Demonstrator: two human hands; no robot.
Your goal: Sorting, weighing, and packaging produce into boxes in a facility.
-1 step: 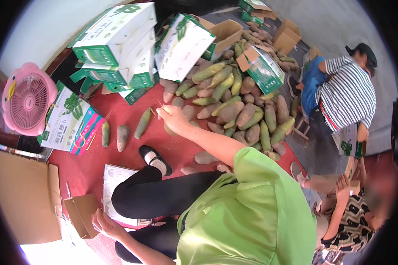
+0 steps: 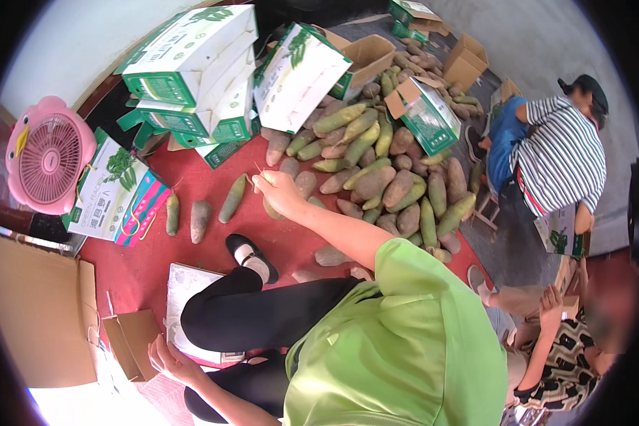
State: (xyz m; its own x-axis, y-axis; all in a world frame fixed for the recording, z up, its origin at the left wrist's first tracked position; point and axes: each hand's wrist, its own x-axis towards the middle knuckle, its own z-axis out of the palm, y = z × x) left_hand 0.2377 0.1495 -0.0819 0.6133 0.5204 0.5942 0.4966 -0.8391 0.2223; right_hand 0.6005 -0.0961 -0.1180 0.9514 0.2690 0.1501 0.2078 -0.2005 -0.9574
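Note:
My right hand (image 2: pixel 280 193) reaches out over the red floor, its thumb and fingers pinched together. A thin pale strand sticks up from the fingertips, too fine to name. Just under this hand lies part of a green radish (image 2: pixel 270 210), mostly covered by it. To its left, a green radish (image 2: pixel 233 198), a brownish one (image 2: pixel 200 221) and a smaller green one (image 2: pixel 172 214) are laid apart from each other. Down at the lower left, my left hand (image 2: pixel 172 361) hangs beside a small open cardboard box (image 2: pixel 130 346). Its fingers are loosely bent and apart, holding nothing visible.
A large heap of radishes (image 2: pixel 376 181) spreads right of my hand. White-green cartons (image 2: pixel 188 60) stand stacked behind. At left are a pink fan (image 2: pixel 50 156) and a printed carton (image 2: pixel 110 192). Two people sit at right, one in a striped shirt (image 2: pixel 557 153), one in a patterned top (image 2: pixel 561 380).
The picture has shifted very slightly. Both hands keep the same pose and place, and nothing has been taken up or let go.

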